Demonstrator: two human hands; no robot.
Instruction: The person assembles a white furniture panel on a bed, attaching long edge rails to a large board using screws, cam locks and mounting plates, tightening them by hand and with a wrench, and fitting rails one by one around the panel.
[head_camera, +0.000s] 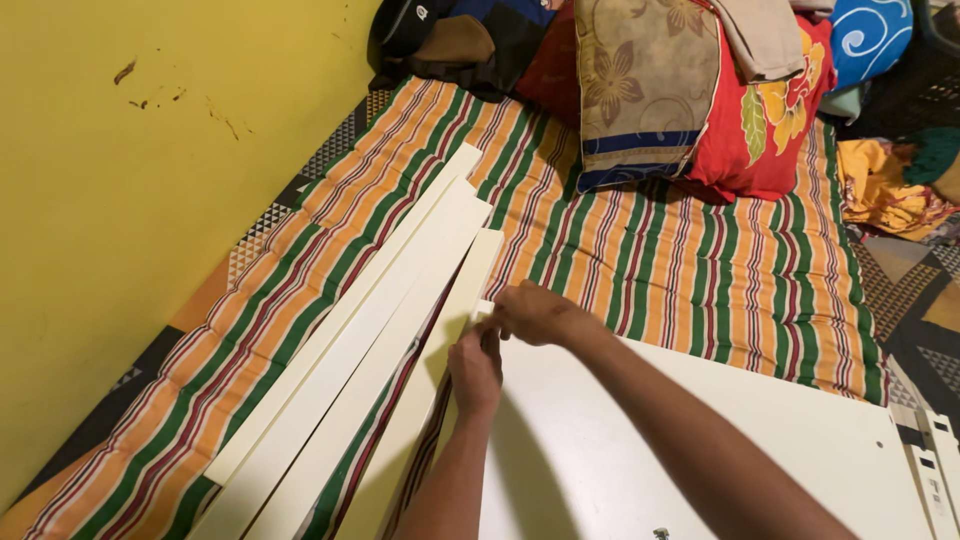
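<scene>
Cream-white flat wooden panel (640, 430) lies on the striped orange-and-green mattress (700, 260); our left hand (475, 370) and right hand (535, 312) both pinch its far corner, fingers closed on the edge. We judge it stiff, smooth and fairly heavy, best gripped by the edges, beside the long cream slats (380, 320).

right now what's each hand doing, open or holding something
Left hand: fingers curled on the corner of the large cream flat panel; grip cannot be told.
Right hand: closed, pinching that same corner.

Slats (350, 330) lie on the mattress (700, 270) — left of the panel (720, 450), pillows (700, 90) behind.
</scene>
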